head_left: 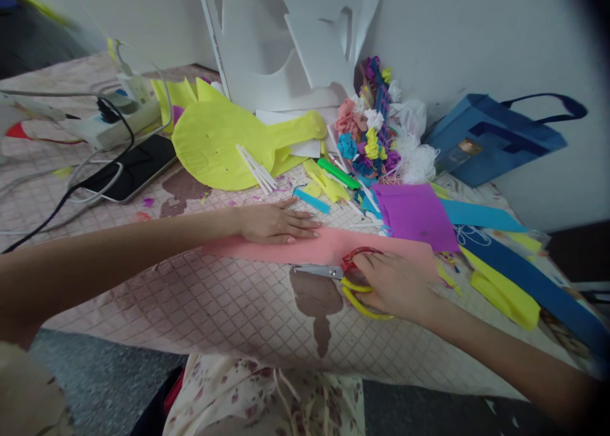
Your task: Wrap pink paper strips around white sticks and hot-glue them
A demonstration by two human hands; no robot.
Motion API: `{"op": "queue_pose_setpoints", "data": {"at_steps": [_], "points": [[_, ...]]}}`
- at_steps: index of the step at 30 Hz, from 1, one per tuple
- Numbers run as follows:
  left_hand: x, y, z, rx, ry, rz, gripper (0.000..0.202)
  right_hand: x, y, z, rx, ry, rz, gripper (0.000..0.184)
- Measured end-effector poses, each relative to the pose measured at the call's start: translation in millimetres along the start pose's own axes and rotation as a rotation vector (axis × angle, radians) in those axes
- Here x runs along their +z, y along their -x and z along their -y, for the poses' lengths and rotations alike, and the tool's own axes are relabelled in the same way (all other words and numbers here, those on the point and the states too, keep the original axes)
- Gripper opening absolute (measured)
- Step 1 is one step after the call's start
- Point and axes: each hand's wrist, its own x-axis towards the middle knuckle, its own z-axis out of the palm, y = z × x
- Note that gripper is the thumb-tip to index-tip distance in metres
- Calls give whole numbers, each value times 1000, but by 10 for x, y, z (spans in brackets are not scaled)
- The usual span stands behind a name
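My left hand [279, 223] lies flat, fingers stretched out, on the left part of a long pink paper strip [328, 245] spread on the quilted cloth. My right hand [395, 286] rests on a pair of scissors [333, 274] with red and yellow handles; its fingers curl over the handle loops. The scissors' metal blades point left along the strip's near edge and look closed.
A purple sheet [417, 215], blue strips [519, 267] and yellow strips [505, 296] lie to the right. Behind are a yellow paper cutout [214, 143], paper flowers [366, 137], a blue bag [495, 137], a phone [136, 166], a power strip [114, 121] with cables, and a white board [286, 35].
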Motion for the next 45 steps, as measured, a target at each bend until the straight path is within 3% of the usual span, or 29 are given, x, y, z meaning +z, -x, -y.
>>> {"op": "queue_pose_setpoints", "data": {"at_steps": [8,24,35,45], "points": [[-16,69,13,-8,-34,-76,52,-17,-47,62,28,-74,11,27],[16,81,18,-11,-33,-32,48,51,-75,81,-7,-19,59,33],[-67,210,-6,-39,-49,-73,50,-52,-104,151,37,-66,11,34],[27,251,-6,-29,31,-67,49,-57,-209,209,-21,-46,-24,38]]}}
